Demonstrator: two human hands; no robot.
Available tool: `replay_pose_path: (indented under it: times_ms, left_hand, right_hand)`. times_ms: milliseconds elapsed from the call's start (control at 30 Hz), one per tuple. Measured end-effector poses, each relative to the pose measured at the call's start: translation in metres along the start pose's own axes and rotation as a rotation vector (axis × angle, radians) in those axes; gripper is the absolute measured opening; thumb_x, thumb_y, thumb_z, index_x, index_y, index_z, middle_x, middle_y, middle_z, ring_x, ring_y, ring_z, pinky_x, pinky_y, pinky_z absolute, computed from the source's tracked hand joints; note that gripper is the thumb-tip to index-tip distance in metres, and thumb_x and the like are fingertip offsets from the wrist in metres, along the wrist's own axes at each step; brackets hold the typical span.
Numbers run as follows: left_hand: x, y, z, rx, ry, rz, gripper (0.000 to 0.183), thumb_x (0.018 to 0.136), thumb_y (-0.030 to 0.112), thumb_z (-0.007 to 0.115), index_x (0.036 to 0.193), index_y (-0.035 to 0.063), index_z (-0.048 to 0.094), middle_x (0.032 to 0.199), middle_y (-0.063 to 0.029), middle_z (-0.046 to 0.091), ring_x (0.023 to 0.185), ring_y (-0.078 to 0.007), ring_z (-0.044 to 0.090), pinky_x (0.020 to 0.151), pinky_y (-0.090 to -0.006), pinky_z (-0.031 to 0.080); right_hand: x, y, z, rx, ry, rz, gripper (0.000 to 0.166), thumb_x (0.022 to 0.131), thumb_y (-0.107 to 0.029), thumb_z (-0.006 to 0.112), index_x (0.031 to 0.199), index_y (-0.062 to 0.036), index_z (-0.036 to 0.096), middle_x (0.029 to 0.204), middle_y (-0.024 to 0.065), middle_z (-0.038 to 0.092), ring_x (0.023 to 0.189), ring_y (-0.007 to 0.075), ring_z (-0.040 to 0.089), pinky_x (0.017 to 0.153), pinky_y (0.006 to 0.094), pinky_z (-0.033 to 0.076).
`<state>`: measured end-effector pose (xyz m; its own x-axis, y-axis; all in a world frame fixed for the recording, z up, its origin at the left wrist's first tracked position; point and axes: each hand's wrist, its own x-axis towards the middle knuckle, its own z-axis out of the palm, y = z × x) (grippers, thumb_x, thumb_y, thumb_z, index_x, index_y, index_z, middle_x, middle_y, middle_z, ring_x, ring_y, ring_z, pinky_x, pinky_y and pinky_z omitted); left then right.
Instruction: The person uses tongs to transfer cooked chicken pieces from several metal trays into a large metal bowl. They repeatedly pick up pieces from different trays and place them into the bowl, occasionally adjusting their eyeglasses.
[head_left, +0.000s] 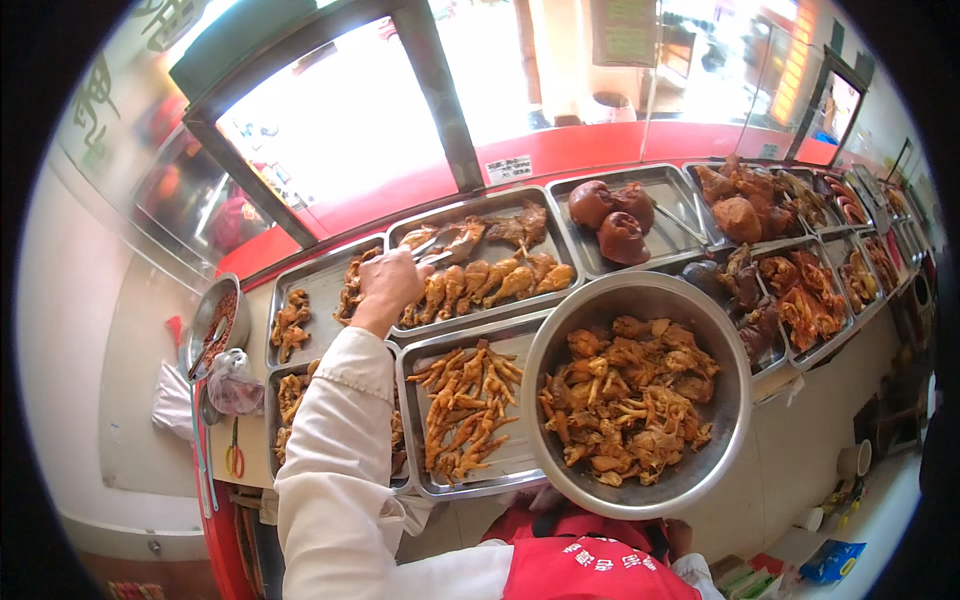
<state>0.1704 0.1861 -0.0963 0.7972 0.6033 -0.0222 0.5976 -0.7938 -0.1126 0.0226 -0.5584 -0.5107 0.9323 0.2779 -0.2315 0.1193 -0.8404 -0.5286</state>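
My left hand (394, 281) grips metal tongs (437, 253) above a steel tray (480, 300) of browned poultry pieces. Drumsticks (472, 285) lie in a row along that tray's near side, with larger pieces (521, 226) behind. Against my front sits a large metal bowl (534, 360) of cooked chicken parts (630, 405), overlapping the tray edges. Only a sliver of my right hand (679, 536) shows under the bowl's near rim, holding it up; its fingers are hidden. Left of the bowl, chicken feet (469, 412) are laid out in another tray (517, 469).
More trays run along the counter, with dark red meat chunks (622, 236) and tongs (679, 223) in one. A bowl of peanuts (240, 319), a plastic bag (237, 384) and scissors (235, 457) are at the left end. Glass panes and a window frame (439, 97) stand behind.
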Motion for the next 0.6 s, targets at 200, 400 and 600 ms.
replay_pose_path:
  times_ms: [200, 400, 600]
  left_hand:
    - [-0.062, -0.039, -0.002, -0.329, 0.189, -0.05, 0.058, 0.088, 0.056, 0.059, 0.113, 0.0039, 0.062, 0.097, -0.0192, 0.068, 0.094, -0.0358, 0.065, 0.079, -0.0453, 0.049]
    - [-0.138, 0.034, -0.026, -0.741, 0.27, 0.168, 0.031, 0.09, 0.028, 0.066, 0.106, 0.0018, 0.064, 0.073, -0.0079, 0.057, 0.068, -0.0149, 0.053, 0.064, -0.0298, 0.043]
    - [-0.203, 0.07, -0.025, -0.923, 0.304, 0.091, 0.029, 0.091, 0.018, 0.066, 0.112, -0.0026, 0.06, 0.084, 0.0005, 0.057, 0.074, -0.008, 0.049, 0.067, -0.0225, 0.041]
  right_hand:
    - [0.083, -0.051, -0.126, 1.137, 0.69, 0.6, 0.018, 0.096, -0.026, 0.057, 0.092, -0.0094, 0.062, 0.069, -0.0036, 0.051, 0.057, 0.0061, 0.047, 0.047, 0.0226, 0.034]
    - [0.047, -0.305, -0.361, 1.262, 0.519, -0.488, 0.022, 0.098, -0.022, 0.053, 0.11, -0.0063, 0.062, 0.079, 0.0001, 0.055, 0.065, 0.0091, 0.043, 0.055, 0.0239, 0.035]
    - [0.031, -0.439, -0.399, 1.502, -0.169, -1.324, 0.01, 0.094, -0.012, 0.058, 0.091, -0.01, 0.067, 0.063, 0.0045, 0.057, 0.048, 0.0172, 0.046, 0.041, 0.0297, 0.032]
